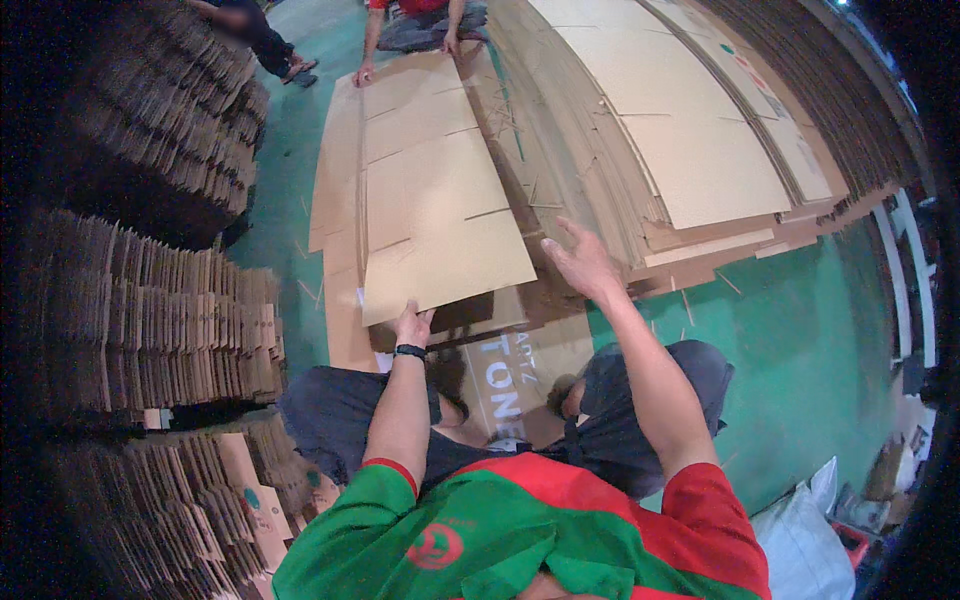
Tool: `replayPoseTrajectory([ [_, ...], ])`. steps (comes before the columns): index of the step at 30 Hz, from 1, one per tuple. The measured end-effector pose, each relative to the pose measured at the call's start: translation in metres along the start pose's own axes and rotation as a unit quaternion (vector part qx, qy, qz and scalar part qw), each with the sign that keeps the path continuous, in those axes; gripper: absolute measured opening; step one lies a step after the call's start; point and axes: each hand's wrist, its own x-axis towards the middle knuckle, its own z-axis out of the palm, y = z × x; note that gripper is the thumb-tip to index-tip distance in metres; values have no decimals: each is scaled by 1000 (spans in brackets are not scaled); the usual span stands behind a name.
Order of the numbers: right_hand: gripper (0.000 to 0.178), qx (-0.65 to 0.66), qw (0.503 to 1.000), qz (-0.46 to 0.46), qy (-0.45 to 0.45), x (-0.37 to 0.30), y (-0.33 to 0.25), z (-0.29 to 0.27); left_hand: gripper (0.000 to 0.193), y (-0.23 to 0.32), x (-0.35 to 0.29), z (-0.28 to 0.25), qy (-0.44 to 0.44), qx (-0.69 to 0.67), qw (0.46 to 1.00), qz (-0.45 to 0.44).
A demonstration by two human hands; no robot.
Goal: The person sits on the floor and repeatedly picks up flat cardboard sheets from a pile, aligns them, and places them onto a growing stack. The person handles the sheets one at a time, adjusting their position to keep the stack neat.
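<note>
A long slotted cardboard sheet (445, 200) stretches away in front of me, its near edge raised a little above the cardboard underneath. My left hand (413, 325) grips that near edge toward its left corner, fingers partly hidden under it. Off the sheet's right side, my right hand (582, 262) hangs in the air with fingers apart, holding nothing. At the far end, a co-worker's hand (364, 74) touches the sheet's far left corner, and the other hand (451, 43) is by the far right corner. Below lies a printed brown cardboard piece (545, 375) between my knees.
To the right lies a wide stack of flat cardboard sheets (690, 150). Tall bundles of cardboard (170, 320) line the left side. Loose cardboard strips (687, 307) lie on the green floor (780, 320). A white sack (805, 545) sits at lower right. Another person's feet (300, 72) show at far left.
</note>
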Motion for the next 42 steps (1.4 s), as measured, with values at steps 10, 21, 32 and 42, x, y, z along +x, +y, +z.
replayPoseTrajectory([
  [10,39,-63,968,70,232,0,53,-116,58,-2,15,-42,83,250,950,-166],
  [21,26,398,820,230,340,35,118,-145,56,-40,-70,115,-154,507,844,89],
  [32,31,256,912,191,258,37,74,-98,56,-51,-185,295,-374,466,799,64],
  [42,32,325,901,60,282,35,30,-84,59,-47,-223,331,-403,368,838,3],
])
